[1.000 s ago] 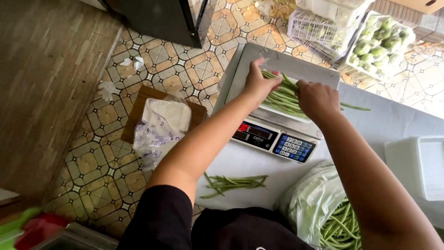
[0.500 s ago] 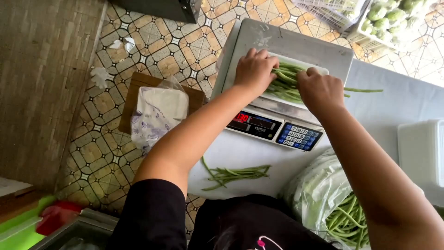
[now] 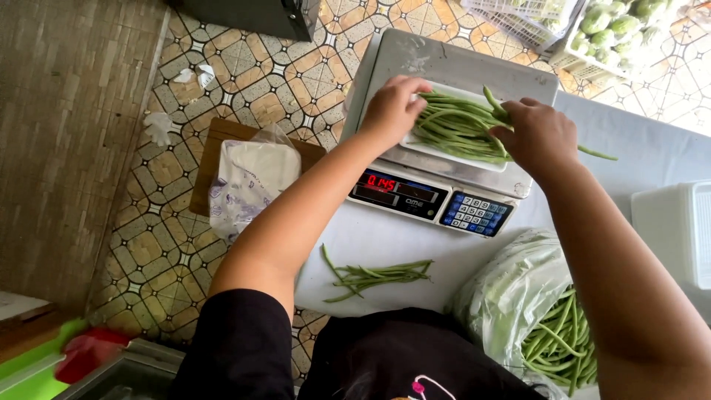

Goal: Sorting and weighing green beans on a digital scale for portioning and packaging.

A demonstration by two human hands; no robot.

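While both hands (image 3: 392, 111) (image 3: 537, 137) grip, beans (image 3: 459, 126) overhang tray (image 3: 444, 157).

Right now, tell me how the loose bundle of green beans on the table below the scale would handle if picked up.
The green beans look long and thin, so probably light and bendy. They lie unbound and splayed, so some would likely slip out of a grab.

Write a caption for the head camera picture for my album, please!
Two bare hands, left hand and right hand, arrange long green beans on a white tray atop a digital scale.

top: black, short sleeves | chest: small pink-and-white print | forearms bare | hands ungloved
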